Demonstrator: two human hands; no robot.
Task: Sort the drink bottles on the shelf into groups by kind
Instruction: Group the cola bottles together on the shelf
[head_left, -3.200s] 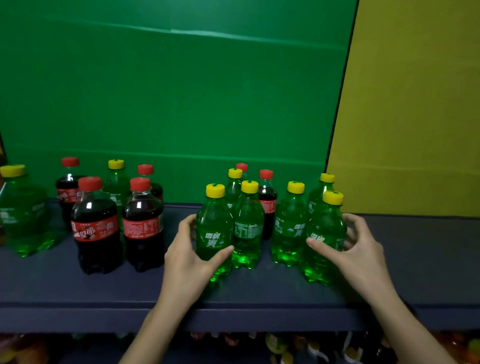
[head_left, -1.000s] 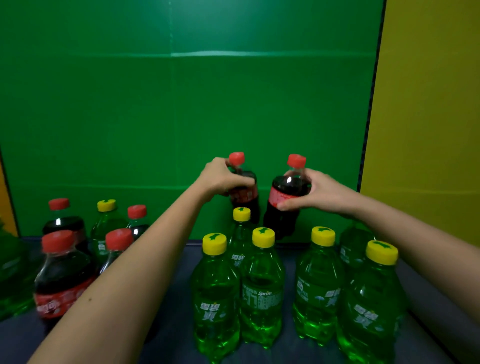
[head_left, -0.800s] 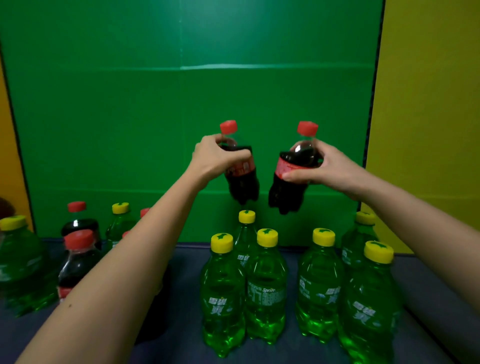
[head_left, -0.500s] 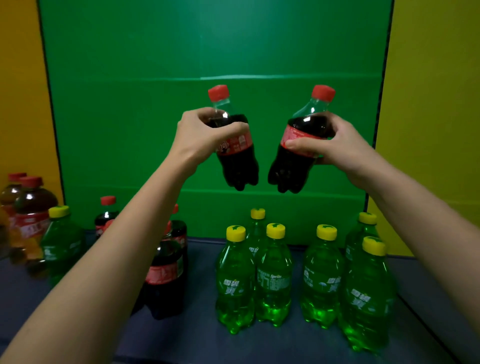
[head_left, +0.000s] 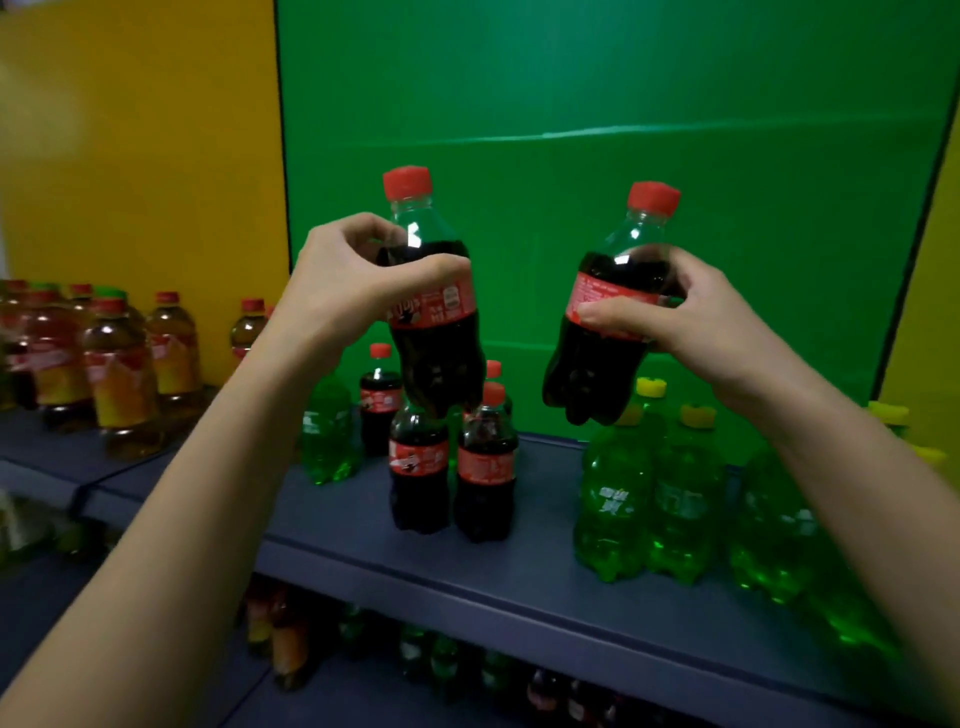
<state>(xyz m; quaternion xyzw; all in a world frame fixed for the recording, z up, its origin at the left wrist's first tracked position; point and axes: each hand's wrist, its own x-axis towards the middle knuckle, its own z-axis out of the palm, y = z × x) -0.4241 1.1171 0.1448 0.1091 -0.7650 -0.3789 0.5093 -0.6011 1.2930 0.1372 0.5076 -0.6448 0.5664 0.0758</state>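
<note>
Left hand: fingers and thumb curled round the shoulder and label of the first cola bottle. Red cap up, bottle near upright, lifted clear of the shelf.

Right hand: wrapped round the label band of the second cola bottle. This one tilts, cap toward 1 o'clock and base toward 7. The two held bottles hang side by side, apart, before the green back panel.

On the shelf, at 6 o'clock of the first cola bottle, are the standing colas. Two stand in front, side by side, with more red caps behind (partly hidden, count unsure).

A lone green bottle stands at 9 o'clock of the standing colas, just beside them.

The green cluster, yellow-capped, stands at 3 o'clock of the standing colas with bare shelf between. Part of it is covered by the right forearm.

At far 9 o'clock of the view, amber bottles with red caps stand on a neighbouring shelf section, before the yellow panel.

The lower shelf, at 6 o'clock, holds more bottles, too dim to tell the kinds.
</note>
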